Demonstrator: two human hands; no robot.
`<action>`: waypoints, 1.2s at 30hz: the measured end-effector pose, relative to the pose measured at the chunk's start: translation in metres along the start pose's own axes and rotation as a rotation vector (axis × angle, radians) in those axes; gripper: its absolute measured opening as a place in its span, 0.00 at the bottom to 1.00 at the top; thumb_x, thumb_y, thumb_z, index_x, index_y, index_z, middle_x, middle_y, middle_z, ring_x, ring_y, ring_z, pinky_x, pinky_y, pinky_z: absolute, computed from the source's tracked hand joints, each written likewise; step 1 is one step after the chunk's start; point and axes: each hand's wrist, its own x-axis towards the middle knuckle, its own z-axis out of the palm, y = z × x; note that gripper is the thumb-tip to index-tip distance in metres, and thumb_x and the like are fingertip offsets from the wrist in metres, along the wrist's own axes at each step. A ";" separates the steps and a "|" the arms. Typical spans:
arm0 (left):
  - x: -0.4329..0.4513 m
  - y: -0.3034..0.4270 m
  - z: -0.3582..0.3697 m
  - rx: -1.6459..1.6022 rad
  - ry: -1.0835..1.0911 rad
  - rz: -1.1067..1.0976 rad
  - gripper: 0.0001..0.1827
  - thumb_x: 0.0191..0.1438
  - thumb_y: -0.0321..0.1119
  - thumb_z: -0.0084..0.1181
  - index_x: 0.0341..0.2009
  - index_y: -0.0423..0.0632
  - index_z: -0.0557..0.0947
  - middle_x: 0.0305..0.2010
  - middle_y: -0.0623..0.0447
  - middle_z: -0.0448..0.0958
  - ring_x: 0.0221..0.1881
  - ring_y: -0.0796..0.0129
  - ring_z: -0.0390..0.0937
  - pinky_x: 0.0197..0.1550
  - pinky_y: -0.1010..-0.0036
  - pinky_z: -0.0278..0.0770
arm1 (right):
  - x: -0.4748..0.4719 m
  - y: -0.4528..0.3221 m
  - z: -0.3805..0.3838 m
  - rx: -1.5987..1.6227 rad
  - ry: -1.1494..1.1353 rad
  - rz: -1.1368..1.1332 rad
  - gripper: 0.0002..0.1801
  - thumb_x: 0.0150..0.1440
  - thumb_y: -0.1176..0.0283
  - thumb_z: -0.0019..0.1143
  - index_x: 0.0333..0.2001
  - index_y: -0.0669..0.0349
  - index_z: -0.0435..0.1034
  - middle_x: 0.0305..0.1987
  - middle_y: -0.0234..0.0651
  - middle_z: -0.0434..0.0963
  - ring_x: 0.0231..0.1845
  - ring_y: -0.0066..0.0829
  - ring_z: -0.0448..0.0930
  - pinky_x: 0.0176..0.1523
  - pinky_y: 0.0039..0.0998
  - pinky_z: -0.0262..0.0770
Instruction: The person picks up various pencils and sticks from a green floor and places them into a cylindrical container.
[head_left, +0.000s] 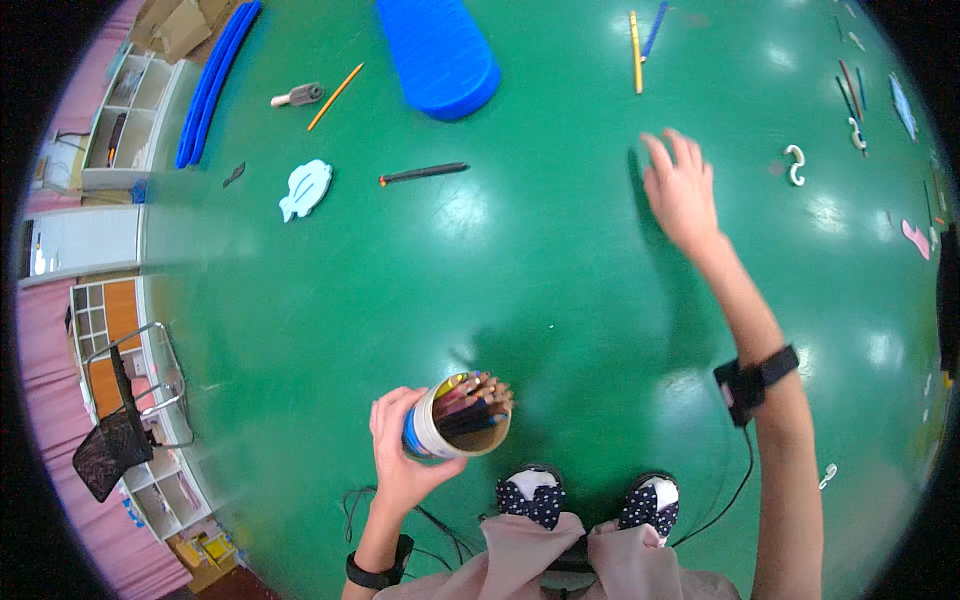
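My left hand (405, 450) grips a round cup (431, 427) from its left side, low in the view. Several colored pencils (476, 401) stand in the cup, tips toward the camera. My right hand (679, 184) reaches forward over the green floor, fingers spread and holding nothing. Beyond its fingertips lie a yellow pencil (637, 56) and a blue pencil (655, 31), close together. A black pen (424, 174) lies left of that hand, and an orange pencil (335, 97) farther left. Near these are a hairbrush (298, 95) and a pale fish-shaped piece (307, 189).
A blue foam piece (446, 67) and long blue strips (214, 86) lie ahead. White S-shaped hooks (795, 165), more pencils (853, 90) and a pink piece (915, 239) are scattered right. A black chair (116, 450) and shelves (139, 112) stand left. Cables (446, 529) run near my feet.
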 end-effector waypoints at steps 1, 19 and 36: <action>-0.002 0.001 -0.008 0.104 0.017 0.059 0.38 0.23 0.37 0.72 0.45 0.43 0.72 0.43 0.47 0.70 0.47 0.53 0.67 0.52 0.62 0.63 | 0.016 0.004 0.011 -0.156 -0.023 -0.017 0.24 0.48 0.73 0.51 0.52 0.51 0.63 0.53 0.40 0.65 0.56 0.40 0.65 0.52 0.46 0.64; -0.001 -0.022 -0.013 0.042 -0.018 -0.121 0.39 0.21 0.36 0.71 0.46 0.46 0.74 0.45 0.49 0.72 0.49 0.55 0.67 0.56 0.58 0.56 | 0.176 0.070 0.057 -0.272 -0.360 0.040 0.26 0.59 0.56 0.41 0.59 0.53 0.57 0.64 0.39 0.58 0.61 0.40 0.65 0.56 0.55 0.62; 0.003 -0.015 -0.017 0.137 -0.059 -0.106 0.40 0.20 0.38 0.71 0.46 0.48 0.75 0.45 0.51 0.71 0.50 0.56 0.67 0.60 0.52 0.48 | 0.112 0.018 0.047 -0.156 -0.077 0.083 0.16 0.54 0.64 0.52 0.43 0.60 0.67 0.39 0.47 0.70 0.41 0.46 0.73 0.44 0.40 0.71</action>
